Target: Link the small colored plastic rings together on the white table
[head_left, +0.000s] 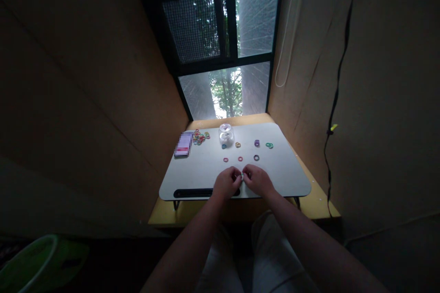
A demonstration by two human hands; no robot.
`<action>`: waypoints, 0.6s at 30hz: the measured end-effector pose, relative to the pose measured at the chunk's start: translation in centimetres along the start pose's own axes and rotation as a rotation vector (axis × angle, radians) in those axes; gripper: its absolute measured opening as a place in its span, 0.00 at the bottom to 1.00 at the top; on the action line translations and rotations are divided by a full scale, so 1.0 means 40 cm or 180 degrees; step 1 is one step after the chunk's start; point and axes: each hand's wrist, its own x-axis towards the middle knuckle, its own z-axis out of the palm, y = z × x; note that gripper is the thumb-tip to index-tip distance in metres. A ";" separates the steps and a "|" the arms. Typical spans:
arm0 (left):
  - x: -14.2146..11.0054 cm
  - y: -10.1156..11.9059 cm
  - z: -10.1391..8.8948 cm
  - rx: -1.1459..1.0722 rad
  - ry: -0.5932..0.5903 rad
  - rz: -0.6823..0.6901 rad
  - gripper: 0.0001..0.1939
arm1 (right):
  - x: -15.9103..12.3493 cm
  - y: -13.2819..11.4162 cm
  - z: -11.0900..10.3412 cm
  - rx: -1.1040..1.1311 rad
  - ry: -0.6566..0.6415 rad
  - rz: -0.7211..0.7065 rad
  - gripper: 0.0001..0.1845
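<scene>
My left hand (227, 182) and my right hand (257, 179) meet over the front of the white lap table (199, 171). Between their pinched fingertips is a small pale-green hair tie (242, 176), mostly covered by the fingers. Just beyond lie a pink hair tie (240, 159), a red one (226, 160) and a dark one (256, 157). Farther back sit blue (224, 146), yellow (238, 144), purple (257, 143) and green (269, 145) hair ties, some in small groups. A mixed-colour pile of hair ties (200, 137) rests at the back left.
A clear round jar (226, 134) stands at the table's back. Beside the pile lies a phone (184, 144). A black slot (192, 193) runs along the front edge. Walls flank both sides, a cable (338, 82) hangs at right, and a green basket (41, 261) is low left.
</scene>
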 end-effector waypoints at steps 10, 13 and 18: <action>0.000 -0.001 0.001 0.0041 -0.0027 -0.0032 0.06 | -0.001 -0.004 -0.005 0.0055 -0.0015 0.0032 0.04; 0.000 0.000 0.001 0.0025 -0.0029 -0.0030 0.06 | -0.001 -0.003 -0.005 0.0051 -0.0010 0.0013 0.04; 0.000 0.002 -0.002 0.0025 -0.0050 -0.0058 0.06 | 0.001 -0.001 -0.001 0.0002 0.0009 0.0018 0.03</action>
